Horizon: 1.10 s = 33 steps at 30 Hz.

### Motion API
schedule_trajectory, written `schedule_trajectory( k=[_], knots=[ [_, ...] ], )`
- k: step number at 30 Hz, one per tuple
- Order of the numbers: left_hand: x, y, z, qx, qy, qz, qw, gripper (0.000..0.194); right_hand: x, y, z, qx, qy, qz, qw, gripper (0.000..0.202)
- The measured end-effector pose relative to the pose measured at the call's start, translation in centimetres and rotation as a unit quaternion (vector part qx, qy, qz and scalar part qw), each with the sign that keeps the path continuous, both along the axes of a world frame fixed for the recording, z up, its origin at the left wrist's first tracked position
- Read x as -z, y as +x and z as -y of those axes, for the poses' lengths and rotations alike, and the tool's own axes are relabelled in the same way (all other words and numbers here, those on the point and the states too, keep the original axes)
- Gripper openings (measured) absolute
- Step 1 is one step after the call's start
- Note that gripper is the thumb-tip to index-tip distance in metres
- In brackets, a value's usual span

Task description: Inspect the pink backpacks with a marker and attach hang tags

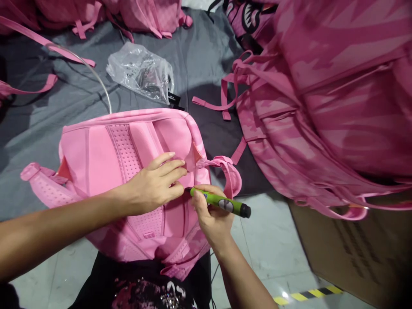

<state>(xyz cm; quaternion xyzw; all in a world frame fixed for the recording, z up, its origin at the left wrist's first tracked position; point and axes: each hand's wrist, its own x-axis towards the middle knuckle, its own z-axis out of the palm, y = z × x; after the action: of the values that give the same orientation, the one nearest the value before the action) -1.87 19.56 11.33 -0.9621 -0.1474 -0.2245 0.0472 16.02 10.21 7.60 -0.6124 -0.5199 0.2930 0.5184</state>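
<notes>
A pink backpack (99,159) lies back panel up in front of me, with its padded, perforated panels and shoulder straps showing. My left hand (157,182) rests on the panel with its fingers stretched out. Between the fingers and thumb of my right hand (212,214) is a green marker pen (222,201) with a black rear end. Its dark tip points left, close to my left fingertips at the backpack's surface. Whether the tip touches the fabric I cannot tell.
On the grey cloth (196,64) lies a clear plastic bag (141,71) with dark items in it. Large pink camouflage backpacks (322,98) stand at the right, more pink bags (148,15) at the back. Below right are a cardboard box (347,244) and yellow-black floor tape (309,295).
</notes>
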Motion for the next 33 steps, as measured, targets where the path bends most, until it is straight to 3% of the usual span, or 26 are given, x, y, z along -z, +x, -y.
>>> schedule_trajectory(
  k=[10,24,33],
  knots=[
    [0.4,-0.2,0.2,-0.019,0.015,-0.003,1.0,0.01,0.0,-0.3,0.4,0.029,-0.014,-0.04,0.999,0.01],
    [0.2,-0.3,0.4,-0.017,0.021,0.009,1.0,0.013,-1.5,-0.2,0.1,-0.002,-0.041,-0.033,0.999,0.013],
    [0.0,-0.3,0.4,-0.016,0.023,0.007,1.0,0.013,-1.4,0.0,0.2,-0.012,-0.055,-0.04,0.998,0.015]
  ],
)
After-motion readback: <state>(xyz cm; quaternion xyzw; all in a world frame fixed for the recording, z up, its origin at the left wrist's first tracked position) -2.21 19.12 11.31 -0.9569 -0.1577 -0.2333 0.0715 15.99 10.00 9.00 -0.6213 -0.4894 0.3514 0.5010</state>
